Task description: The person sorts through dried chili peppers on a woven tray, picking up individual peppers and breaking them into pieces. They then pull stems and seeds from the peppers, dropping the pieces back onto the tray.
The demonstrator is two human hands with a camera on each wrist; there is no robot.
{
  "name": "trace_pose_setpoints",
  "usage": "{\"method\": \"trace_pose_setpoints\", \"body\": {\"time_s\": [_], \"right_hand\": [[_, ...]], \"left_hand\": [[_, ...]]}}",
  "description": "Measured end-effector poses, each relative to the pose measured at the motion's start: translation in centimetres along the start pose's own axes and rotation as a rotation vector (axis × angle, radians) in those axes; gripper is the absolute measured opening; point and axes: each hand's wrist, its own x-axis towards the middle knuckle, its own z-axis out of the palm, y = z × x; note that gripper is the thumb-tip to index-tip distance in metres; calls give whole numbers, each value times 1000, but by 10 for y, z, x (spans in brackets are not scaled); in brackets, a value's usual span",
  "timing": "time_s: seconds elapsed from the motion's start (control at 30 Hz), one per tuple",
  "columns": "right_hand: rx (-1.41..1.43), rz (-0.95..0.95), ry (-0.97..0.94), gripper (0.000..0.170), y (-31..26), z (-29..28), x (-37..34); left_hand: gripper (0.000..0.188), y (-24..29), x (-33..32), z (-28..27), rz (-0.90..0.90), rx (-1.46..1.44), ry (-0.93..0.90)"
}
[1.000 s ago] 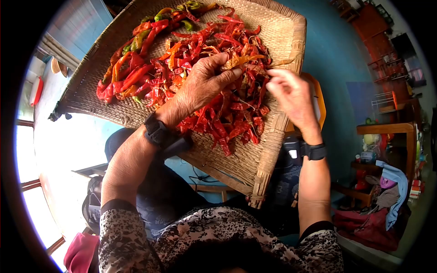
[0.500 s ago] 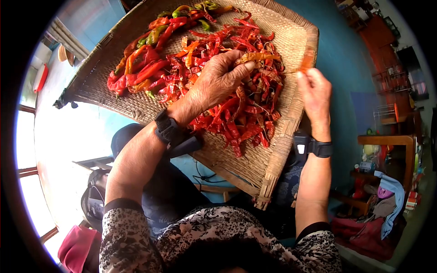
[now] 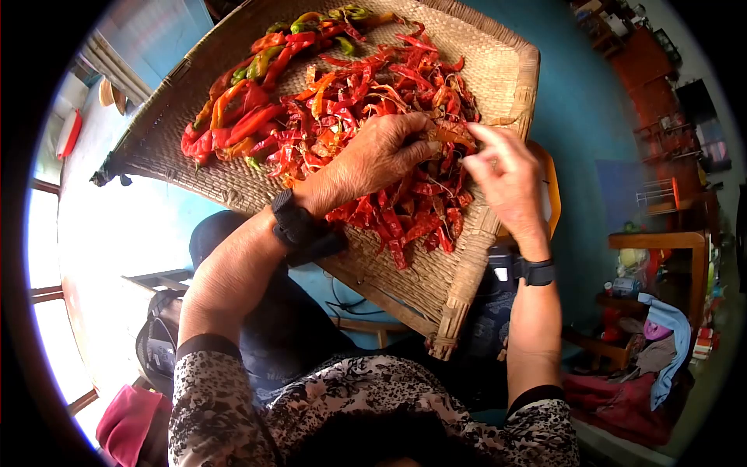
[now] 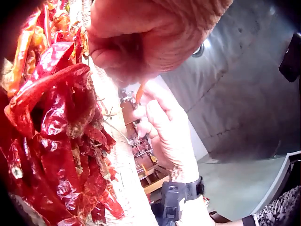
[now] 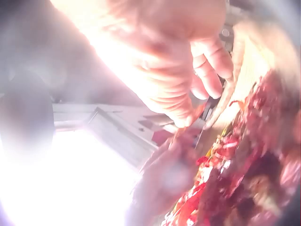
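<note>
In the head view, my left hand [image 3: 381, 156] is over a heap of dried red chili peppers [image 3: 397, 222]. Its thumb and fingers grip an orange-red chili pepper [image 3: 453, 138], mostly covered by the hand. My right hand [image 3: 510, 175] comes in from the right, thumb and forefinger bent around the pepper's end. The left wrist view has a thin orange tip [image 4: 140, 92] between the two hands. From the right wrist, an orange piece [image 5: 201, 113] shows at my right fingertips, blurred. All the peppers lie in a woven basket tray [image 3: 498, 66].
Fresher red and green peppers [image 3: 261, 66] line the tray's far left side. The tray slopes over my knees, its bound corner [image 3: 443, 335] toward me. An orange-rimmed object [image 3: 548, 187] is beyond the right edge. Clothes [image 3: 622, 405] lie on a seat at right.
My right hand swung out to the right with a blurred orange-red piece, then came back to my left hand. The left hand keeps its grip over the heap, turned slightly more palm-down.
</note>
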Motion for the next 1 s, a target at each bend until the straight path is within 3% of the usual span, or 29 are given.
{"method": "trace_pose_setpoints", "body": {"time_s": [0.13, 0.23, 0.3, 0.43, 0.5, 0.57, 0.63, 0.7, 0.77, 0.8, 0.87, 0.9, 0.93, 0.97, 1.0], "right_hand": [[-66, -245, -37, 24, -5, 25, 11], [-78, -186, -35, 18, -4, 32, 15], [-77, -185, 81, 12, 3, 28, 17], [-223, 74, 334, 6, 35, -10, 15], [-231, 144, 416, 6, 71, -28, 6], [-333, 349, 367, 9, 87, -47, -6], [-605, 541, 265, 17, 91, -61, -14], [-957, 249, 396, 21, 102, -57, -24], [-720, 27, 377, 29, 107, -50, -19], [-382, 134, 279, 28, 95, -41, -15], [-241, 128, 72, 21, 51, -19, -7], [-149, -22, 48, 17, 36, -5, -3], [-5, 73, -55, 14, 17, 8, -3], [-6, 27, -169, 14, 14, 19, -2], [20, 101, -307, 17, 3, 22, 1]], "left_hand": [[21, -6, 2, 4, 60, 49, 7], [22, -12, 2, 3, 111, 154, 41], [28, -14, 0, 3, 257, 354, 184], [31, -9, -14, 0, 192, 468, 76], [38, -16, -20, 8, 282, 743, 48], [38, -13, -24, 10, 260, 776, 40], [29, -21, -23, 13, 303, 818, 41], [24, -21, -22, 12, 314, 822, 56], [19, -20, -19, 9, 325, 827, 65], [16, -19, -17, 5, 308, 830, 87], [13, -18, -10, 0, 182, 787, 97], [13, -20, -6, -4, 181, 791, 94], [14, -23, -2, -8, 220, 691, 184], [14, -22, 0, -12, 259, 589, 271], [22, -20, 1, -17, 207, 547, 263]]}}
